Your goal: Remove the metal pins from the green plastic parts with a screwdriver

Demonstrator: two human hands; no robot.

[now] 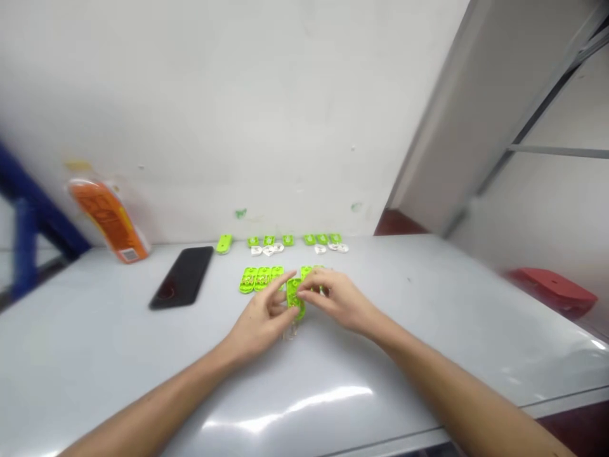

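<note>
My left hand (266,317) grips a bright green plastic case half (295,295) by its edges, tilted up with its inner side facing me. Against the upper part of that case half, my right hand (335,295) has thumb and forefinger pinched together; whatever lies between them is too small to make out. Just below the case half, small clear and metallic pieces (290,331) show on the table. Behind my left hand lies a row of green case halves (255,279) with brassy parts inside. More green case halves (307,271) are partly covered by my right hand.
Along the wall stand small green pieces (269,240) with white pieces (269,250) in front, plus a closed green case (224,244). A black phone (183,277) and an orange-labelled bottle (110,219) are at left. Beyond the table (428,298) at right is a red stool (552,289).
</note>
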